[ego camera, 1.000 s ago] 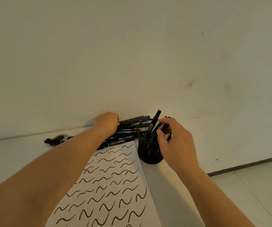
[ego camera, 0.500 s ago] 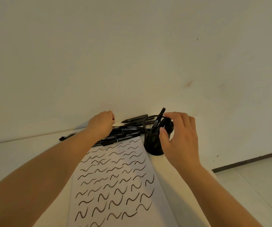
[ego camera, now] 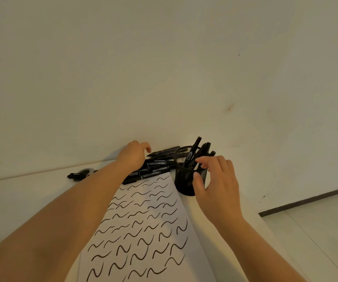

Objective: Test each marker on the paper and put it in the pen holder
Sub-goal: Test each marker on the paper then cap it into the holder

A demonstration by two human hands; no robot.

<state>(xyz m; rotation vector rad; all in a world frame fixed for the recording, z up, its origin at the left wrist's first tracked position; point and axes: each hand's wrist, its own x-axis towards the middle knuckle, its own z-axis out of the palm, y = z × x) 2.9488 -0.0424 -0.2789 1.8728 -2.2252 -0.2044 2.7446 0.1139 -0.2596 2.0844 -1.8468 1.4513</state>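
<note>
The left hand [ego camera: 133,155] rests curled over the pile of markers [ego camera: 153,167] at the paper's [ego camera: 143,220] far edge – likely picking the next to test; whether it grips one I cannot tell – while the right hand [ego camera: 218,186], fingers spread and empty, hovers beside the pen holder [ego camera: 186,180], which already holds several markers

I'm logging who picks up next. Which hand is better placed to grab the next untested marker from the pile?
Left. The left hand already rests on the pile of markers by the wall, while the right hand is open beside the pen holder, empty.
</note>
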